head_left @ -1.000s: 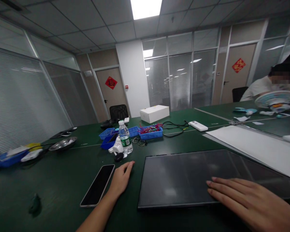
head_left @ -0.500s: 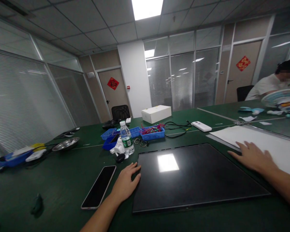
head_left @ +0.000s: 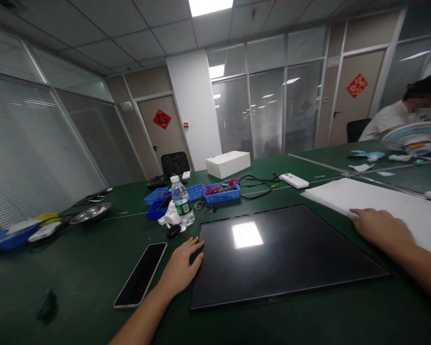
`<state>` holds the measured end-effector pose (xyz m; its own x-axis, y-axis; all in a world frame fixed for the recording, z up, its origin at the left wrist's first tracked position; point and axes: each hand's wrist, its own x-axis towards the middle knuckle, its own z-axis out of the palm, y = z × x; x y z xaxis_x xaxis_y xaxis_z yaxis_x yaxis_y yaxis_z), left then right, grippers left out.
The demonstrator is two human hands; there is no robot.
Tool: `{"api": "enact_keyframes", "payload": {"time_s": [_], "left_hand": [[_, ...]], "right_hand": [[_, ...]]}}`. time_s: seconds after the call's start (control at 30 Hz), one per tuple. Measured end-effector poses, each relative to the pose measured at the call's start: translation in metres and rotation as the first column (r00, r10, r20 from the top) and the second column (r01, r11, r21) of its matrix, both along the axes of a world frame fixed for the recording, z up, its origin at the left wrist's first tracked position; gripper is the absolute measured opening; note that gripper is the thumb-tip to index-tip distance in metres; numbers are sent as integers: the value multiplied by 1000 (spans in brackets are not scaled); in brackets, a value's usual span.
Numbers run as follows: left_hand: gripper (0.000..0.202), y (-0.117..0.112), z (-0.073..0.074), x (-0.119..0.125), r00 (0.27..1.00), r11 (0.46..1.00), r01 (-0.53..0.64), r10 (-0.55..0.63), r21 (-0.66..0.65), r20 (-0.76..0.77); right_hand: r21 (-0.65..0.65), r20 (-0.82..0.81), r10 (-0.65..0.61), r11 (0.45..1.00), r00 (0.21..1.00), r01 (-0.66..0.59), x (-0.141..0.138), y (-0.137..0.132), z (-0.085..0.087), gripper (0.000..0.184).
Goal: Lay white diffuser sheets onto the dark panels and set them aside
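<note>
A black flat screen panel (head_left: pixel 283 263) lies on the green table in front of me, mirroring the ceiling light. My left hand (head_left: pixel 182 266) rests at its left edge, fingers apart, the fingertips touching the rim. On the right, my right hand (head_left: pixel 382 230) has its fingers curled at the near left edge of a stack of white sheets (head_left: pixel 366 194); the thumb is hidden. A smartphone (head_left: pixel 141 275) with a dark screen lies left of my left hand.
Behind the panel stand a water bottle (head_left: pixel 182 201), glasses (head_left: pixel 205 207), a blue tray (head_left: pixel 221 192) of red wires and a white box (head_left: pixel 228 164). A metal dish (head_left: pixel 91 213) lies at left. A person (head_left: pixel 391 117) sits at far right behind a fan (head_left: pixel 414 136).
My right hand has closed from spread fingers to curled ones at the sheets' edge. My left hand stays at the panel's edge. The whole view has shifted slightly.
</note>
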<state>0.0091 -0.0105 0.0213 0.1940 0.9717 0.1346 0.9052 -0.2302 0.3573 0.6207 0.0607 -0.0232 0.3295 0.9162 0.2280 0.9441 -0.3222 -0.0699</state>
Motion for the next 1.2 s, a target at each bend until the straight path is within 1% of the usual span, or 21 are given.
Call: {"api": "enact_keyframes", "payload": {"time_s": [0.17, 0.33, 0.4, 0.47, 0.53, 0.57, 0.63, 0.67, 0.7, 0.73, 0.77, 0.83, 0.9, 0.93, 0.97, 1.0, 1.07, 1.2], "left_hand": [[53, 0, -2, -3, 1000, 1000, 14, -14, 8, 8], [51, 1, -5, -7, 999, 999, 23, -24, 34, 37], [51, 1, -5, -8, 999, 999, 23, -24, 35, 43], [50, 1, -4, -8, 999, 999, 19, -20, 32, 45], [49, 0, -3, -7, 999, 999, 13, -14, 32, 47], [49, 0, -3, -7, 999, 999, 10, -11, 35, 46], [49, -1, -1, -6, 999, 999, 11, -12, 35, 37], [49, -1, -1, -6, 999, 999, 12, -13, 32, 31], [49, -2, 0, -5, 1000, 1000, 12, -12, 28, 24], [49, -2, 1, -5, 1000, 1000, 10, -10, 23, 18], [50, -2, 1, -5, 1000, 1000, 8, -9, 21, 15], [50, -1, 1, -7, 1000, 1000, 7, -8, 21, 14], [50, 0, -1, -8, 1000, 999, 14, -15, 30, 20], [50, 1, -2, -9, 1000, 999, 18, -19, 34, 23], [49, 1, -3, -10, 999, 999, 23, -24, 36, 27], [49, 2, -5, -10, 999, 999, 26, -27, 38, 33], [49, 3, -6, -10, 998, 999, 29, -30, 38, 48], [55, 4, -7, -8, 998, 999, 17, -19, 28, 62]], "right_hand": [[17, -58, 19, 1000, 998, -18, -6, -13, 13, 55], [77, -109, -64, 994, 992, 73, -10, -22, 26, 57], [116, -113, -99, 987, 989, 112, -16, -26, 33, 58], [170, -82, -102, 979, 991, 114, -28, -31, 41, 58], [228, -5, -50, 972, 999, 50, -46, -37, 49, 55], [253, 46, -3, 967, 999, -9, -57, -41, 53, 53], [292, 158, 130, 941, 979, -172, -83, -47, 58, 46], [305, 216, 213, 912, 953, -274, -98, -50, 59, 42], [310, 273, 309, 868, 911, -387, -113, -53, 60, 38], [305, 324, 409, 808, 853, -503, -129, -56, 59, 35], [286, 366, 510, 734, 778, -616, -146, -59, 58, 31], [210, 410, 695, 557, 590, -803, -178, -67, 54, 27], [118, 409, 822, 383, 397, -916, -205, -77, 50, 26], [86, 401, 858, 315, 322, -945, -216, -81, 49, 26], [68, 391, 882, 258, 263, -964, -224, -86, 48, 26], [61, 381, 897, 219, 225, -974, -230, -89, 48, 26], [71, 364, 913, 171, 185, -983, -236, -95, 48, 26], [88, 332, 932, 122, 145, -989, -238, -100, 49, 23]]}}
